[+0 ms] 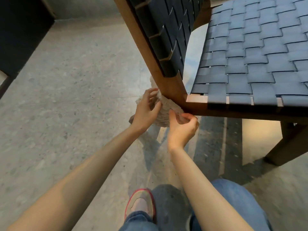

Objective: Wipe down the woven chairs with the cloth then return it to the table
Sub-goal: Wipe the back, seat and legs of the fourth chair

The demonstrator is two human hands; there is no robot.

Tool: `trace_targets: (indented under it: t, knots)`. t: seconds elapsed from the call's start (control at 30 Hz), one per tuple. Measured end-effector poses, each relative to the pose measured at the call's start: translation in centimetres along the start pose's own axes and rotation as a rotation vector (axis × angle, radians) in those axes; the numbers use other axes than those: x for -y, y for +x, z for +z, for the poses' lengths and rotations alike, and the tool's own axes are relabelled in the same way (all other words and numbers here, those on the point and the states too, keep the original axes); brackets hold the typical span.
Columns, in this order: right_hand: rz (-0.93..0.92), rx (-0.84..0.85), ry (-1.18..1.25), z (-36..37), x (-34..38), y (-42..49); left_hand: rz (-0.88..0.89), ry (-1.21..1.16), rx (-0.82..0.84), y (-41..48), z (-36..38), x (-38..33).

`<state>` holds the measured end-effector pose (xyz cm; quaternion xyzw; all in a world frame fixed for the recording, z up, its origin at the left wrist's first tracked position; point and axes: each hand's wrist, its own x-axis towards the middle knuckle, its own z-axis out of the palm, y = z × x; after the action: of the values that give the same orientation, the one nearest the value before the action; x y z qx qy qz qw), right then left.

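Observation:
A chair (170, 87) with a brown wooden frame and dark blue woven straps fills the upper right; its woven seat (250, 60) spreads to the right and its woven back rises at top centre. A beige knitted cloth (167, 105) is wrapped around the frame's corner where back and seat rail meet. My left hand (146, 110) holds the cloth on its left side, fingers curled over it. My right hand (182, 125) pinches the cloth's lower right edge below the seat rail. Part of the cloth is hidden behind the frame.
Grey speckled tile floor (66, 97) lies to the left and below. A dark cabinet or wall panel (21, 34) stands at the upper left. A chair leg (290, 144) stands at the right. My jeans-clad knee (236, 202) and shoe (141, 205) are at the bottom.

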<state>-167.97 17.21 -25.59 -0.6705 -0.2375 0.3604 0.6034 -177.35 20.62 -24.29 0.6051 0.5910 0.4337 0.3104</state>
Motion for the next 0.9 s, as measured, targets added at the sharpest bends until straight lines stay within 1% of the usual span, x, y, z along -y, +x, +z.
trace_targets:
  t: [0.1, 0.2, 0.27, 0.4, 0.47, 0.53, 0.63, 0.7, 0.8, 0.9]
  knots:
    - [0.199, -0.022, 0.115, 2.1, -1.4, 0.0, 0.079, 0.138, 0.085, 0.1, -0.4, 1.7]
    - [0.326, 0.054, 0.139, 3.8, -3.3, 0.5, 0.098, 0.220, 0.120, 0.6, -0.9, 4.0]
    - [0.392, 0.147, 0.104, 4.8, -4.7, 0.8, 0.048, 0.260, 0.123, 0.5, -1.2, 6.1]
    - [0.474, 0.250, 0.020, 6.6, -7.5, 1.5, -0.082, 0.310, 0.154, 0.3, -1.8, 10.3]
    - [0.501, 0.320, -0.001, 7.3, -8.5, 1.5, -0.113, 0.302, 0.168, 0.4, -2.1, 11.8]
    - [0.569, 0.361, 0.025, 8.0, -9.1, 1.3, -0.134, 0.310, 0.175, 0.5, -2.3, 12.9]
    - [0.690, 0.323, 0.059, 8.8, -8.8, 0.8, -0.183, 0.288, 0.122, 0.5, -2.4, 13.8]
    - [0.715, 0.262, 0.095, 8.7, -8.2, 0.5, -0.244, 0.300, 0.042, 0.2, -2.1, 13.9]
    - [0.665, 0.176, 0.134, 7.7, -7.2, 0.3, -0.285, 0.316, -0.091, -0.4, -1.3, 12.4]
    - [0.539, 0.126, 0.103, 5.5, -5.5, 0.7, -0.221, 0.229, -0.189, -1.0, 0.0, 8.8]
